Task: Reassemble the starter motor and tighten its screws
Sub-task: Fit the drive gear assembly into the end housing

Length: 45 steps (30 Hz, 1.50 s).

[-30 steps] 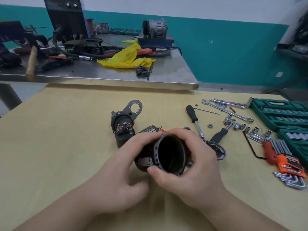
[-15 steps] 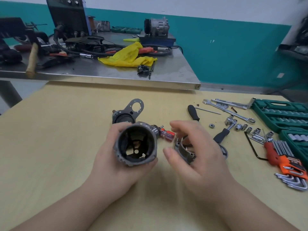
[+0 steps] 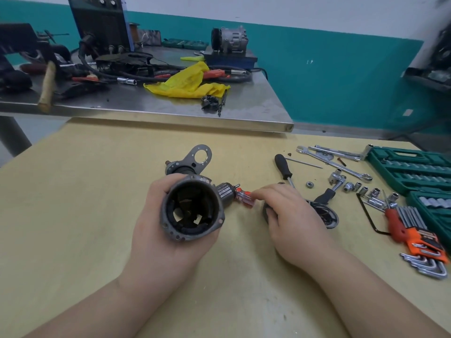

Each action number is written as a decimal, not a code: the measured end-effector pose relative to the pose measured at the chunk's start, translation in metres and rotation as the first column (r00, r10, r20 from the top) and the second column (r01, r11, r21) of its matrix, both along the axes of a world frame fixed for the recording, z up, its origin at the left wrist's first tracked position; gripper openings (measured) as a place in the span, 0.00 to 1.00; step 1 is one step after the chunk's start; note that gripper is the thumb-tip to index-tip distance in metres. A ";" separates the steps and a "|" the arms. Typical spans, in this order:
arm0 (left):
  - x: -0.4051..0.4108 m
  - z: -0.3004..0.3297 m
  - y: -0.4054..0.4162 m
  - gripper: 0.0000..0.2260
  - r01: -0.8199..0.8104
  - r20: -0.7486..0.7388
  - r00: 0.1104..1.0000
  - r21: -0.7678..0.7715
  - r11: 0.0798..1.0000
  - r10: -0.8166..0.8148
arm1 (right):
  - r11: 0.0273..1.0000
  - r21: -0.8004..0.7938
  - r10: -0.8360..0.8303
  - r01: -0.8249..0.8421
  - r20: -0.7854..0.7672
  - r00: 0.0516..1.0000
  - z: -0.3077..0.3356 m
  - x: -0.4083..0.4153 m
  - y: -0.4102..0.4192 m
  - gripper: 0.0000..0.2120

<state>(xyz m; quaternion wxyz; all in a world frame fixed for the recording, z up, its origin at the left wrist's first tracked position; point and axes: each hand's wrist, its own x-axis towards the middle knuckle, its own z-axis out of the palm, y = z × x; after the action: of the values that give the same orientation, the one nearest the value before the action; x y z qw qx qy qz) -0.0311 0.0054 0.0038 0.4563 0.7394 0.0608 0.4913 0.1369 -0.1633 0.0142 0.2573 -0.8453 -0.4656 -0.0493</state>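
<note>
Grey steel motor housing (image 3: 192,211) is cradled in the left hand (image 3: 168,230), open end turned twd the camera, prob. so the inside can be checked before reassembly. Its fingers are curled round the barrel from behind, thumb over the top. Just right of them lies the armature (image 3: 225,190) w/ a red-handled screwdriver (image 3: 244,195). The right hand (image 3: 292,215) rests on the tabletop (image 3: 73,215); its fingers are loosely bent, index fingertip (image 3: 253,195) touching that handle, a dark round part half hidden beneath.

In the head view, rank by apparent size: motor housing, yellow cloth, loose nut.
1. Yellow cloth, though it lies farther away.
2. Motor housing, nearly as large, enlarged by nearness.
3. Loose nut, clearly smallest.
</note>
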 end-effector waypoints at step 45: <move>-0.004 0.014 0.009 0.31 -0.156 -0.109 0.986 -0.354 0.922 0.125 | 0.938 -0.321 -0.162 0.131 -0.071 0.984 0.063 0.015 0.070 0.14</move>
<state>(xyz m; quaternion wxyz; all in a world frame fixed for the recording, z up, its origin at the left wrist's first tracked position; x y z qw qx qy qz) -0.0356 0.0142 0.0180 0.5449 0.6567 0.2221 0.4717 0.1515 -0.0928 0.0775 0.1369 -0.9091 -0.3905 0.0473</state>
